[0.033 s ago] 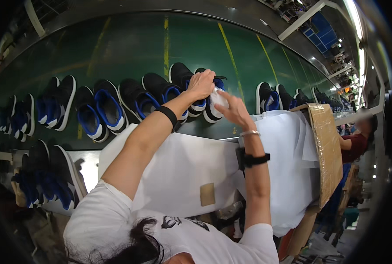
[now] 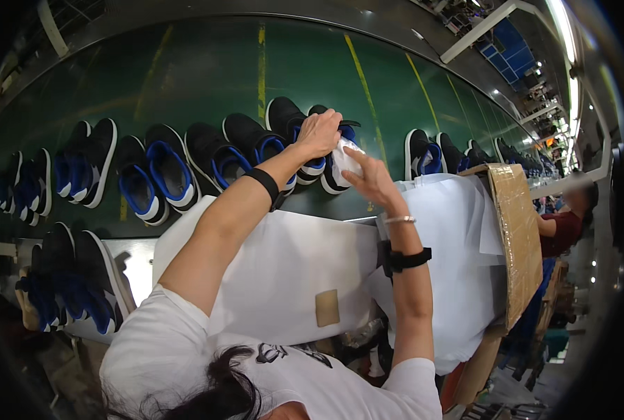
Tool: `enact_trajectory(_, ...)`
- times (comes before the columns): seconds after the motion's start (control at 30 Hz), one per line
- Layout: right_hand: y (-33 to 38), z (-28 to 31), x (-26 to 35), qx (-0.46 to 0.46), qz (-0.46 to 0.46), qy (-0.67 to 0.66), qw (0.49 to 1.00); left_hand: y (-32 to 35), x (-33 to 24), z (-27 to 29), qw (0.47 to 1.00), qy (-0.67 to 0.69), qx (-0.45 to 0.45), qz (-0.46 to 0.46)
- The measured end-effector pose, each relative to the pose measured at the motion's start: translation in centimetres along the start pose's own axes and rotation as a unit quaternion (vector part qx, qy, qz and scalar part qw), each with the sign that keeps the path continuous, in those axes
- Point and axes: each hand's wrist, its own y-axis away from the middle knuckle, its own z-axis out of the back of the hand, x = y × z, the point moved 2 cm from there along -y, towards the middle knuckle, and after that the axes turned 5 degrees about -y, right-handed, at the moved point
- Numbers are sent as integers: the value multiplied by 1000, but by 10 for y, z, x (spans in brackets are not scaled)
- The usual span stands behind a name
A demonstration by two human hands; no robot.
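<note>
A black shoe with a blue lining and white sole point(image 2: 331, 183) lies on the green conveyor belt, its toe pointing away from me. Over its upper, my left hand point(image 2: 319, 134) is closed, gripping the dark strap or tongue point(image 2: 349, 124) at the shoe's opening. My right hand point(image 2: 373, 180) pinches a wad of crumpled white paper point(image 2: 347, 159) at that opening. How far the paper sits inside is hidden by my fingers. A matching shoe point(image 2: 284, 115) stands just left of it, partly behind my left wrist.
Rows of similar shoes point(image 2: 161, 164) line the belt point(image 2: 207, 77) on both sides. More shoes point(image 2: 95, 273) stand at the lower left. Before me is a white-covered surface point(image 2: 270, 259); white paper sheets point(image 2: 452, 245) and a cardboard box point(image 2: 518, 245) are at the right. Beyond is another person point(image 2: 564, 224).
The belt's shoes have shifted slightly left in view. My right fingers have closed in on the white paper, while my left hand keeps its grip on the shoe.
</note>
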Motion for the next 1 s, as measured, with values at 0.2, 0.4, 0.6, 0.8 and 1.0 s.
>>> enact_trajectory(0.2, -36, -55, -21, -26, -3, -51, 998, -3, -3, -12, 998, 42, -22, -52)
enact_trajectory(0.4, 9, -6, 11, -11, 57, -94, 994, -7, 8, -7, 998, 47, -25, -38)
enact_trajectory(0.6, -18, -42, -9, 140, 36, 21, 989, -7, 0, -19, 997, 30, -10, -67)
enact_trajectory(0.8, 25, -22, 18, -30, 96, 22, 995, 12, -9, 13, 991, 11, -56, -117)
enact_trajectory(1.0, 224, 26, 92, -69, -101, -103, 987, 139, -45, 101, 986, 118, -28, -110)
